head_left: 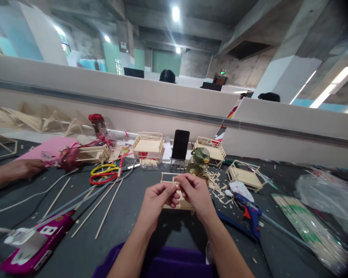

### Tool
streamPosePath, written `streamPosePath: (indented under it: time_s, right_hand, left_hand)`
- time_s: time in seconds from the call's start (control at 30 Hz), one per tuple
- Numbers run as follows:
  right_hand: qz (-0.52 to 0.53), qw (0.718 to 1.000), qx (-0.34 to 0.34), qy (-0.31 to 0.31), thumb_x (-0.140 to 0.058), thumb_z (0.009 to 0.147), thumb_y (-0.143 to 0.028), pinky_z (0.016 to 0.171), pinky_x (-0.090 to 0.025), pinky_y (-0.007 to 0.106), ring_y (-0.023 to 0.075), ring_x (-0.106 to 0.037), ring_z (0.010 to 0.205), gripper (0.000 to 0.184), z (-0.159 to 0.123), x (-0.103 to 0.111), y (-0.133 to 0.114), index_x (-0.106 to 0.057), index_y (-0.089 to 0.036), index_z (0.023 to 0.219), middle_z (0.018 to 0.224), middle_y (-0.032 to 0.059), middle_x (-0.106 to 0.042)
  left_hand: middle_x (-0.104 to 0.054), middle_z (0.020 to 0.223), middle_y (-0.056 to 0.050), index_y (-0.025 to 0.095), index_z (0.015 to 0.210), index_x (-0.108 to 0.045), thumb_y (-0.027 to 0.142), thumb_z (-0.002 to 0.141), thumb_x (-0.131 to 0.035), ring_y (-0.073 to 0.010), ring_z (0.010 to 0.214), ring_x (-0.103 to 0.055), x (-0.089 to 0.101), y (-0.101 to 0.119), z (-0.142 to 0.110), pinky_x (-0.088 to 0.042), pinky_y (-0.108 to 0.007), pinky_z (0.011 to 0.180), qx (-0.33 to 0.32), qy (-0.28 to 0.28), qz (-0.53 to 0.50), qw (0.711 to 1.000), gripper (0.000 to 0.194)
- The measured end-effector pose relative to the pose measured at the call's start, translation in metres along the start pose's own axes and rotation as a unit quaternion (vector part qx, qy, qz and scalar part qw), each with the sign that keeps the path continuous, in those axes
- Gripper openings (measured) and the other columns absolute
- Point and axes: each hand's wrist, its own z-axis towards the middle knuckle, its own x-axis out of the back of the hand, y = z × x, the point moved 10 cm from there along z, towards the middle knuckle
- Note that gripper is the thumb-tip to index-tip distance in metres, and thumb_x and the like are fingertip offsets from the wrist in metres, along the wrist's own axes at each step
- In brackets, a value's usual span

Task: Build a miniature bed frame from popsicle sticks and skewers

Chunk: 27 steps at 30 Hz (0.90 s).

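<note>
Both pinched nearly closed, our left hand [156, 197] and right hand [195, 195] hover over a wooden-stick model [178, 206] near the bench's [123, 218] front edge; anything held, we cannot tell.

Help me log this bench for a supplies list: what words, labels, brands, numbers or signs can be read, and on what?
No text can be read with certainty.
Green lit sign in the background: too small.
Maroon wrapper: pale marks, too blurred.
Bagged sticks: green marks, perhaps print, unreadable.
Round sticker on the purple power strip: too small.
</note>
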Motion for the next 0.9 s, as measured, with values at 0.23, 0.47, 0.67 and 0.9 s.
streamPosePath:
  time_s: [0.23, 0.47, 0.67, 0.9]
  right_hand:
    - [0.079, 0.988, -0.124, -0.052, -0.077, 0.070, -0.043, 0.040, -0.020, 0.018, 0.0039, -0.032, 0.043, 0.033, -0.014, 0.002, 0.017, -0.070, -0.014, 0.085, 0.053, -0.0046, -0.053]
    - [0.131, 0.984, -0.114, -0.039, -0.076, 0.073, -0.042, 0.040, -0.020, 0.017, 0.0035, -0.040, 0.041, 0.030, -0.018, 0.004, 0.021, -0.064, -0.014, 0.074, 0.055, -0.0028, -0.058]
    - [0.150, 0.980, -0.130, -0.028, -0.079, 0.068, -0.042, 0.041, -0.031, 0.018, 0.0055, -0.048, 0.042, 0.033, -0.021, 0.004, 0.025, -0.063, -0.015, 0.074, 0.058, -0.0033, -0.058]
    - [0.109, 0.988, -0.110, -0.013, -0.075, 0.070, -0.045, 0.040, -0.030, 0.018, 0.0058, -0.043, 0.042, 0.033, -0.023, 0.004, 0.017, -0.059, -0.017, 0.073, 0.055, -0.0051, -0.054]
  left_hand:
    - [-0.069, 0.066, -0.007, 0.011, 0.075, -0.069, 0.039, 0.079, -0.069, -0.0125, 0.052, -0.061, -0.015, 0.000, -0.005, -0.049, -0.023, 0.053, 0.005, -0.066, 0.005, 0.998, 0.029]
    - [-0.072, 0.074, -0.011, 0.009, 0.081, -0.071, 0.040, 0.083, -0.064, -0.0136, 0.055, -0.064, -0.027, -0.008, -0.006, -0.050, -0.024, 0.056, 0.038, -0.127, 0.004, 0.991, 0.031]
    - [-0.073, 0.073, -0.012, 0.009, 0.080, -0.071, 0.039, 0.084, -0.062, -0.0141, 0.054, -0.064, -0.028, -0.011, -0.008, -0.051, -0.024, 0.056, 0.049, -0.131, 0.006, 0.990, 0.032]
    - [-0.071, 0.070, -0.009, 0.010, 0.077, -0.070, 0.039, 0.083, -0.063, -0.0140, 0.055, -0.064, -0.027, -0.007, -0.006, -0.050, -0.024, 0.057, 0.029, -0.116, 0.037, 0.992, 0.030]
